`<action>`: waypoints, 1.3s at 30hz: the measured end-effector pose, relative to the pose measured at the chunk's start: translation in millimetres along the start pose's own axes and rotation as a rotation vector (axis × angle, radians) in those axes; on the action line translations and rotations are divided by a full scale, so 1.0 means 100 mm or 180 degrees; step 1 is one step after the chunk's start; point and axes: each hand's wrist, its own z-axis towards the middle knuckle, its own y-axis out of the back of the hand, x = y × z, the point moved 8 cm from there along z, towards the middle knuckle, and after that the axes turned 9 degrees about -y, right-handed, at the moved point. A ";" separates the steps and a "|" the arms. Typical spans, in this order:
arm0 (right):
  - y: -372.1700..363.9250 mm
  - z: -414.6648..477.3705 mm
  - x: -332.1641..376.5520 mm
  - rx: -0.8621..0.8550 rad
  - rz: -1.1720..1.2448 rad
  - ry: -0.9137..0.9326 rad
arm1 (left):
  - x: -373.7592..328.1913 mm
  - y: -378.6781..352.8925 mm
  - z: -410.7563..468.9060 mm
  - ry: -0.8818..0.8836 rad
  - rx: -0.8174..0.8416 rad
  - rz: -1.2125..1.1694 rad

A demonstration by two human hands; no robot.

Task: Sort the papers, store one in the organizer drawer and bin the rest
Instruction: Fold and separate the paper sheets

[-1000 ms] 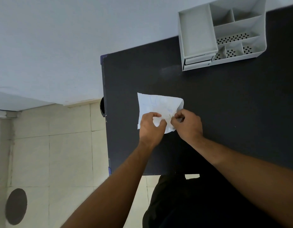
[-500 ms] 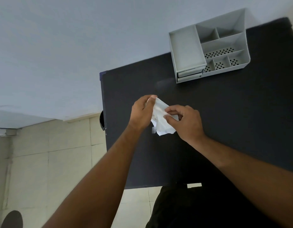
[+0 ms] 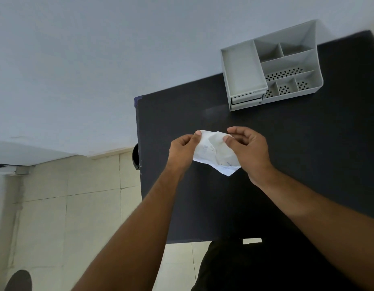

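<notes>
Here a crumpled sheet of paper point(image 3: 213, 153) is held above the dark bench point(image 3: 297, 154), pinched at its upper left edge by the fingers point(image 3: 197, 134) of the left hand point(image 3: 181, 149) and gripped along its right side by the right hand point(image 3: 250, 151), whose thumb and fingers are closed on the sheet. The paper is seen in front of the grey organizer point(image 3: 272, 66), nearer the person and a little left of it, with a wide strip of bare bench between the two. Faint blue marks can be made out on the sheet, but they cannot be read. The task is judged to be at its sorting stage: no paper is seen in the organizer's open compartments, the small drawers point(image 3: 246, 100) at its lower left front appear shut, and nothing is shown as stored or binned. Whether this sheet is meant for the drawer or the bin cannot be told, and no other papers are in view. A dark rounded object point(image 3: 136, 156), possibly a bin, is glimpsed past the bench's left edge, below and left of the organizer. The bench's left edge lies just left of the left hand; open bench is left towards the organizer.
</notes>
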 end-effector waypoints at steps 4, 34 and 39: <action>-0.06 0.04 -0.06 0.0230 -0.0707 -0.0001 | 0.07 0.06 -0.02 0.0068 -0.0152 0.0105; -0.14 0.11 -0.08 0.0413 -0.1925 0.0046 | 0.34 0.05 -0.10 -0.0001 0.0408 0.0297; -0.12 0.13 -0.03 0.0328 -0.1709 0.0098 | 0.37 0.07 -0.10 0.0006 0.0468 0.0257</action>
